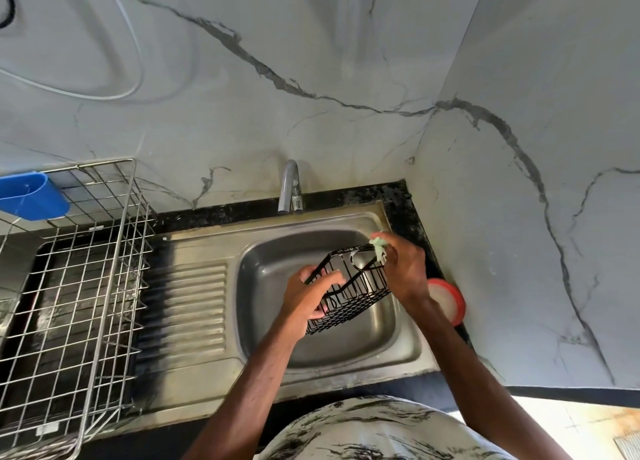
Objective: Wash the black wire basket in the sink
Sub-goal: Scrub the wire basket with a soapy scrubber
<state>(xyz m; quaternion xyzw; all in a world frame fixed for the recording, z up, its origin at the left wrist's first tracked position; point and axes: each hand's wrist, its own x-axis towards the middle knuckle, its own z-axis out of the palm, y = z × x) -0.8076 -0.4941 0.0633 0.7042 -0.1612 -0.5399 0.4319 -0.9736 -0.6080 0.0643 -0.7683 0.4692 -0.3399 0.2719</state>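
Black wire basket point(349, 288) held tilted above sink basin point(277, 338), so drips fall inside. Near end gripped by left hand point(308, 303) for steadiness. Green scrub cloth point(379, 248) pinched by right hand point(405, 269), pressed on far rim. Tap point(290, 191) apparently dry.

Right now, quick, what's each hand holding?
Left hand: fingers curled round the black wire basket, near end.
Right hand: pinches a pale green cloth at the basket's far rim.

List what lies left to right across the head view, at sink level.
Wire dish rack → ribbed drainboard → left hand → black wire basket → right hand pinching a green scrubber → red-rimmed tub.
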